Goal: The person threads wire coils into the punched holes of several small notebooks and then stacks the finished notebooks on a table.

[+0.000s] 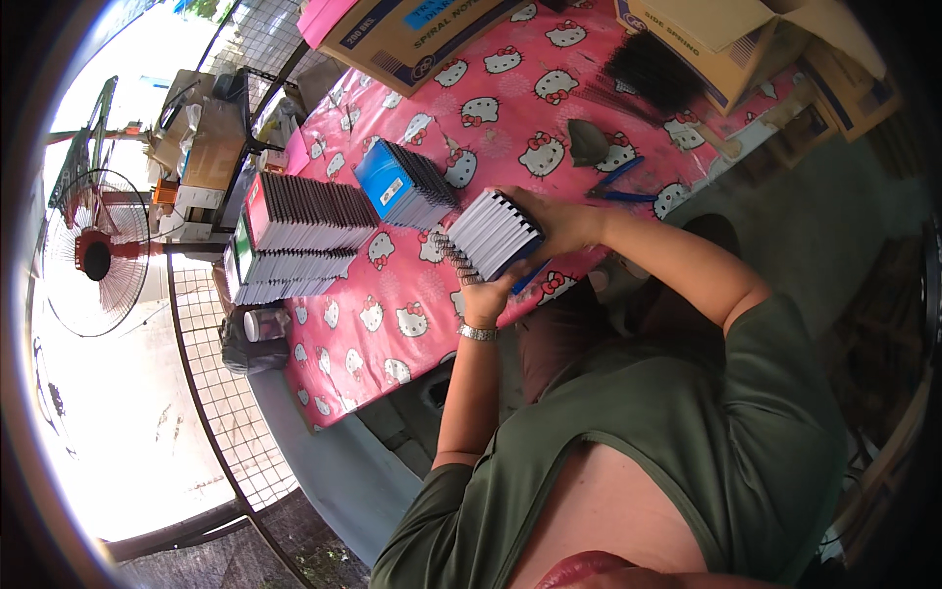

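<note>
Several notebooks [494, 236], bunched tight, caught between both hands over the near part of the pink table [392, 324]; whether resting on it or lifted, cannot tell. White page edges up, coils poking out at the sides, dark blue at the right end. Left hand [488, 296] below, grasping the lower end, several fingers out of sight; silvery watch [478, 334] on that wrist. Right hand [554, 226] at the other end, clasping the same bunch, fingertips partly hidden too.

Just beyond, a blue stack [404, 187]! Farther left, a red stack [309, 216] and a green stack [294, 273], set close together. Over to the right, blue-handled pliers [628, 196], handles spread, near a grey piece [588, 143]. Farther out, black coils [655, 74] heaped beside an open carton [677, 39]; another carton [383, 54] at the far side. Way out left, off the table, a fan [95, 253].
</note>
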`<action>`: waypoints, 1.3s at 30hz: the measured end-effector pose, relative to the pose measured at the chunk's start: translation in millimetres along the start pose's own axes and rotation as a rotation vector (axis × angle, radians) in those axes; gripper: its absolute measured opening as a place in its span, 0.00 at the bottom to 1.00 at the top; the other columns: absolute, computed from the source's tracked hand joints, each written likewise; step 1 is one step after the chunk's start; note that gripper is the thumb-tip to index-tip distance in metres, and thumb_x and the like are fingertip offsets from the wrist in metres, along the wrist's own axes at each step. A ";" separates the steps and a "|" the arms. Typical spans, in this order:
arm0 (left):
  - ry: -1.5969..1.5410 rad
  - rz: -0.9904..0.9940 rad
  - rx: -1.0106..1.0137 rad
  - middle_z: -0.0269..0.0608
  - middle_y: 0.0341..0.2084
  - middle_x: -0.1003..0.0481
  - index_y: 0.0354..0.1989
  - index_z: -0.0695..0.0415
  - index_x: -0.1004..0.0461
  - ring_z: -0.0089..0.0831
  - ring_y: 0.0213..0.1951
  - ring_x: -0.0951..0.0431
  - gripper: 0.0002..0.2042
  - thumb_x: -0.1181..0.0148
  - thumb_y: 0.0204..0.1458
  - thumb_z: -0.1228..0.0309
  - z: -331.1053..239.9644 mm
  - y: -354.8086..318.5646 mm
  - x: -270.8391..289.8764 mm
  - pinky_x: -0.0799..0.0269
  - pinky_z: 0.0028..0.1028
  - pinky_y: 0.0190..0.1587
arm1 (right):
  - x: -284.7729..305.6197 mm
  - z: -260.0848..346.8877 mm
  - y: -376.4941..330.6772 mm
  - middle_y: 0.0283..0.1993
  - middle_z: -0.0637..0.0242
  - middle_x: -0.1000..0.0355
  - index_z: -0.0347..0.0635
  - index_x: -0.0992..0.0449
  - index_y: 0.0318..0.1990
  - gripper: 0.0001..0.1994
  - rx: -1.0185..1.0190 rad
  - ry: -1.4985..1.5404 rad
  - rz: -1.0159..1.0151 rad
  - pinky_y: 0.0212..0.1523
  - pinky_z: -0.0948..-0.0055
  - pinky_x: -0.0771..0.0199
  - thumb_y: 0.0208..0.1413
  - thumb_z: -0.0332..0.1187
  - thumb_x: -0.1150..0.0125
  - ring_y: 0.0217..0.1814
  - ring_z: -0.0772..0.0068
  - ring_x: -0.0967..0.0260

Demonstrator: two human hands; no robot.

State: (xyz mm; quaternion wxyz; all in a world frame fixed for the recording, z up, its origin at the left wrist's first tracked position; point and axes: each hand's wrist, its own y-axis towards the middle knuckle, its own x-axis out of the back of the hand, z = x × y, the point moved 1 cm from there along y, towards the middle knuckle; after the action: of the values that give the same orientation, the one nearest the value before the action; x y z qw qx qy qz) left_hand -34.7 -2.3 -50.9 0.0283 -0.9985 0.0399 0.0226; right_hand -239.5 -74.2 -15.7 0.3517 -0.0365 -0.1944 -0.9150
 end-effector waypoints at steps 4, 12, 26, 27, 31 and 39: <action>0.663 0.054 -0.425 0.44 0.52 0.28 0.61 0.65 0.47 0.34 0.53 0.27 0.49 0.18 0.31 0.68 -32.2 13.6 20.7 0.33 0.34 0.59 | 31.9 21.8 26.2 0.55 0.51 0.28 0.38 0.44 0.64 0.55 -0.178 -0.319 0.248 0.58 0.62 0.28 0.27 0.47 0.16 0.59 0.56 0.29; -0.033 -0.228 -0.059 0.43 0.40 0.22 0.51 0.66 0.30 0.28 0.38 0.20 0.26 0.36 0.56 0.55 -166.7 104.4 98.2 0.23 0.27 0.42 | 31.4 61.0 192.8 0.52 0.43 0.26 0.33 0.29 0.56 0.51 -0.161 -0.303 -0.261 0.57 0.65 0.28 0.37 0.74 0.38 0.55 0.51 0.27; 0.133 -0.448 0.420 0.41 0.34 0.19 0.42 0.59 0.25 0.34 0.29 0.18 0.24 0.44 0.58 0.47 -134.0 184.5 178.5 0.20 0.34 0.32 | -17.9 -2.1 276.7 0.60 0.39 0.33 0.26 0.29 0.56 0.47 -0.570 -0.385 -0.111 0.64 0.63 0.37 0.54 0.70 0.56 0.64 0.48 0.34; 0.097 -0.438 0.425 0.42 0.35 0.19 0.43 0.58 0.25 0.35 0.30 0.18 0.23 0.45 0.59 0.47 -136.2 185.4 176.1 0.20 0.34 0.33 | -15.4 -0.3 275.3 0.61 0.39 0.34 0.25 0.30 0.57 0.47 -0.579 -0.295 -0.119 0.64 0.63 0.38 0.55 0.70 0.56 0.65 0.49 0.35; 0.009 -0.399 0.422 0.43 0.37 0.19 0.44 0.57 0.25 0.37 0.31 0.17 0.22 0.50 0.61 0.49 -148.7 198.0 162.8 0.20 0.37 0.35 | -14.1 0.7 281.2 0.64 0.45 0.35 0.35 0.31 0.62 0.44 -0.605 -0.039 -0.178 0.62 0.61 0.37 0.54 0.69 0.52 0.66 0.53 0.36; 0.521 -0.691 -0.351 0.38 0.28 0.23 0.42 0.61 0.27 0.27 0.30 0.27 0.14 0.44 0.60 0.60 -157.7 116.0 148.1 0.31 0.26 0.34 | 99.9 -23.7 128.7 0.47 0.50 0.22 0.42 0.19 0.46 0.32 -0.521 -0.256 -0.552 0.50 0.59 0.27 0.54 0.64 0.47 0.51 0.55 0.24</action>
State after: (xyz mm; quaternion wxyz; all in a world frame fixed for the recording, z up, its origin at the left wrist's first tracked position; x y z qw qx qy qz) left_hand 110.1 -138.5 93.0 -0.1461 -0.9154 -0.2938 -0.2333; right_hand -228.1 -233.2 25.2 0.0445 -0.1845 -0.0007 -0.9818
